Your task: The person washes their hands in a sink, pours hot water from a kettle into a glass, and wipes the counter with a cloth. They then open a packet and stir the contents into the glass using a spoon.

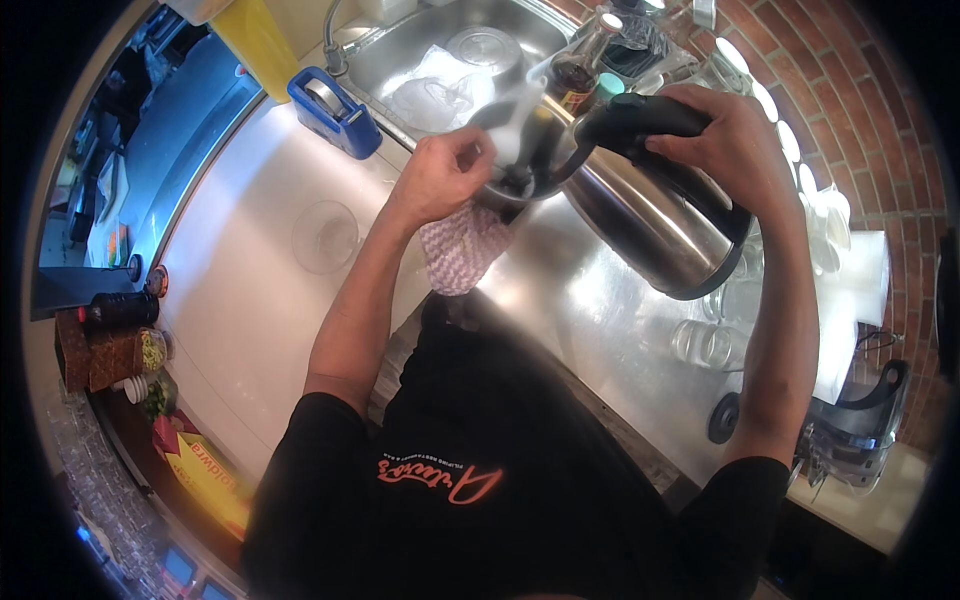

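My right hand [735, 145] is wrapped round the black handle of a stainless steel kettle [650, 225]. The kettle leans with its mouth toward the left, against or just over a round metal container [545, 140] at the sink's front edge. White steam or a pale blur hangs over that container, and its contents are unclear. At its left rim, my left hand [445, 175] has its fingers pinched together; what they hold, if anything, is hidden. Just below the left hand hangs a pink-and-white patterned cloth [465, 248].
A steel sink [385, 50] holds crumpled clear plastic and a round lid. Left of it stands a blue tape dispenser [335, 112]. A clear glass bowl [325, 237] sits on the white counter. Bottles [588, 60] and glass jars [708, 343] line the right side by the brick wall.
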The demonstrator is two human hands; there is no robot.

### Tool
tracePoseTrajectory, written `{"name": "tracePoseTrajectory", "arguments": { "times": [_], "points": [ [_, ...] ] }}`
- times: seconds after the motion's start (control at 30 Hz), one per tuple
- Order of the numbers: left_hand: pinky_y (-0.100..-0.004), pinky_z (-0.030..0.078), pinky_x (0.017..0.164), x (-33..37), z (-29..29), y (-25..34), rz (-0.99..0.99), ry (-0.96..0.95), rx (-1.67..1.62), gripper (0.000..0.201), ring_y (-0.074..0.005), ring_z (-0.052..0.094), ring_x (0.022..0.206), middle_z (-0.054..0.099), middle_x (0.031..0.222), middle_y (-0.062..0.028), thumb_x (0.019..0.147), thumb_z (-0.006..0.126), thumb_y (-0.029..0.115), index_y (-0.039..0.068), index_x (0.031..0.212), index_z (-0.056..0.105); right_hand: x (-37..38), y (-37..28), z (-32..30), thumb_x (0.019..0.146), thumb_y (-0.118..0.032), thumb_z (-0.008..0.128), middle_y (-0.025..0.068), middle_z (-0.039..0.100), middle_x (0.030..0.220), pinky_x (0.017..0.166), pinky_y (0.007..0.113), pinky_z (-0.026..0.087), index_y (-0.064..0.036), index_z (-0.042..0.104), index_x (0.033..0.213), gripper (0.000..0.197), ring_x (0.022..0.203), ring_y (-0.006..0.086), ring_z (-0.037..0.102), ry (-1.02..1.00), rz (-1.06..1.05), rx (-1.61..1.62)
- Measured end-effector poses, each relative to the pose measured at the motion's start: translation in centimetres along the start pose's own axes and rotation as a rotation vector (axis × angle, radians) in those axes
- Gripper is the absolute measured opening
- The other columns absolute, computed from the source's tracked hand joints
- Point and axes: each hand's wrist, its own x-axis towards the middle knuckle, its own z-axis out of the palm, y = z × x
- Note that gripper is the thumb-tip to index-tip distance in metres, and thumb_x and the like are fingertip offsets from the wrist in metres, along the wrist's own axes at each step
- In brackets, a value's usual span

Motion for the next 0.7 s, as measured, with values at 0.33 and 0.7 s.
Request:
{"name": "tracePoseTrajectory", "arguments": {
  "times": [0.33,0.7],
  "points": [
    [-0.0217,0.043,0.053,0.7,0.9,-1.0,-0.024,0.159,-0.062,0.017,-0.0065,0.054,0.057,0.061,0.065,-0.0039,0.088,0.059,0.015,-0.001,0.09,0.062,-0.1,-0.6,-0.3,0.069,-0.018,0.076,0.0085,0.068,0.082,0.073,0.032,0.049,-0.0082,0.067,0.104,0.038,0.073,0.0197,0.064,0.022,-0.044,0.037],
    [-0.0283,0.045,0.048,1.2,1.7,0.1,-0.138,0.321,-0.141,0.027,-0.0136,0.059,0.05,0.061,0.056,-0.0104,0.085,0.058,0.02,-0.003,0.071,0.056,0.1,-0.9,-0.4,0.069,-0.022,0.075,0.0098,0.068,0.082,0.071,0.032,0.05,-0.0072,0.067,0.104,0.039,0.072,0.0199,0.065,0.053,-0.074,-0.023]
  ]
}}
